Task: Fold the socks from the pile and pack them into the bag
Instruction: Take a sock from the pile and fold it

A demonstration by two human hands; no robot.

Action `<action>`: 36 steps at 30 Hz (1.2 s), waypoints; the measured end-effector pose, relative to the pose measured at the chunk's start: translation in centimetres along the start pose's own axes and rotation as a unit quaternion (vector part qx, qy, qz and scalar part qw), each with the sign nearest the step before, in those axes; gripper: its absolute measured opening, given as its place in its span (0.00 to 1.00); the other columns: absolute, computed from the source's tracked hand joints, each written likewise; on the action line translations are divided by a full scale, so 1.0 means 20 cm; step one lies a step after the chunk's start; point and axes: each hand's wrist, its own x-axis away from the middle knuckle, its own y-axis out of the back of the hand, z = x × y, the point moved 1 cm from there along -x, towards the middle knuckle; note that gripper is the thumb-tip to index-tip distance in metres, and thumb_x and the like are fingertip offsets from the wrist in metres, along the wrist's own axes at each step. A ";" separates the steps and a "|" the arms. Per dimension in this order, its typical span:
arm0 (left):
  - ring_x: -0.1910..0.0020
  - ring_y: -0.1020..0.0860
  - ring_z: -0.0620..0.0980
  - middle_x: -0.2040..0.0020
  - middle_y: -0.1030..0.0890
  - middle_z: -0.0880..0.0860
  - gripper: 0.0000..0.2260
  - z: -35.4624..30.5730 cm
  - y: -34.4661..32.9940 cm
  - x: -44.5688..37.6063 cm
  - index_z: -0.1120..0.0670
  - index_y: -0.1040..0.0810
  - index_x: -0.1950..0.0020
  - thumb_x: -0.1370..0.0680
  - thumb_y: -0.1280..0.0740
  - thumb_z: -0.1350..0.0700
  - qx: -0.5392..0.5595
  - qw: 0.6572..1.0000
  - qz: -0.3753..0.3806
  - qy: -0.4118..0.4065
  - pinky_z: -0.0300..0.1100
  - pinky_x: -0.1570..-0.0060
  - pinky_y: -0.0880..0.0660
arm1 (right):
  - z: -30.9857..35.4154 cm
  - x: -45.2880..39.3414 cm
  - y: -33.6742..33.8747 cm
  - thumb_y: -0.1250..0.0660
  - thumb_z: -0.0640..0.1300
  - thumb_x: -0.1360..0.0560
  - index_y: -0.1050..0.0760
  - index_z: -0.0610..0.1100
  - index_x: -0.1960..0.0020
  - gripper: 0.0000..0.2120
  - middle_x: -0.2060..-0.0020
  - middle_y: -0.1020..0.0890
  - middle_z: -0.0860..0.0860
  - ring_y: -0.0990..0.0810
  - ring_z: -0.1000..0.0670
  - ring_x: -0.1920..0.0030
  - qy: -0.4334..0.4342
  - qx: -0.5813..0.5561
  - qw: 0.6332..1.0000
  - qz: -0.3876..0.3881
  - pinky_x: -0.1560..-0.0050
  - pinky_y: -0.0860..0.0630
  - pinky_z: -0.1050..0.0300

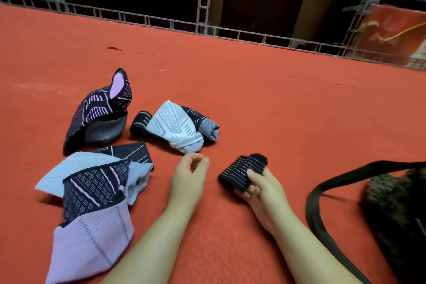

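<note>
Red carpet (253,90); right hand (262,191) grips folded black striped sock (242,170)

on the carpet (253,80), a folded sock (242,172) lies as the centre of things, the right hand (265,191) gripping its near edge. just left of it the left hand (191,177) rests, fingers curled and empty. beyond that hand, left of the folded sock and farther back, sits a bundle of socks (177,127); farther left still, an upright sock (101,110) — and nearer the camera, a loose heap of socks (96,191). right of the folded sock lies the bag (396,210), its strap (322,191) looping toward the sock. a railing (161,21) runs behind the carpet.
</note>
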 end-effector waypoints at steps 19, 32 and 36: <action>0.69 0.27 0.39 0.69 0.23 0.44 0.01 -0.13 -0.09 0.18 0.52 0.24 0.61 0.32 0.33 0.57 0.125 0.963 0.231 -0.051 0.32 0.67 0.29 | 0.15 0.22 0.22 0.37 0.58 0.34 0.26 0.61 0.50 0.13 0.47 0.23 0.65 0.29 0.65 0.41 0.268 0.411 0.871 0.036 0.40 0.36 0.72; 0.46 0.22 0.37 0.43 0.20 0.42 0.52 -0.09 -0.12 0.34 0.34 0.62 0.27 0.33 0.24 0.53 -0.150 0.896 0.417 -0.037 0.36 0.42 0.28 | 0.08 0.20 0.36 0.29 0.48 0.29 0.35 0.49 0.35 0.26 0.65 0.22 0.49 0.21 0.48 0.63 0.041 0.357 0.925 -0.125 0.59 0.25 0.51; 0.32 0.34 0.49 0.32 0.30 0.52 0.54 -0.10 -0.14 0.38 0.31 0.68 0.31 0.36 0.25 0.41 -0.338 0.832 0.411 -0.157 0.37 0.33 0.41 | 0.09 0.21 0.34 0.30 0.48 0.28 0.36 0.48 0.38 0.23 0.65 0.22 0.51 0.21 0.50 0.62 0.050 0.427 0.895 -0.122 0.60 0.27 0.54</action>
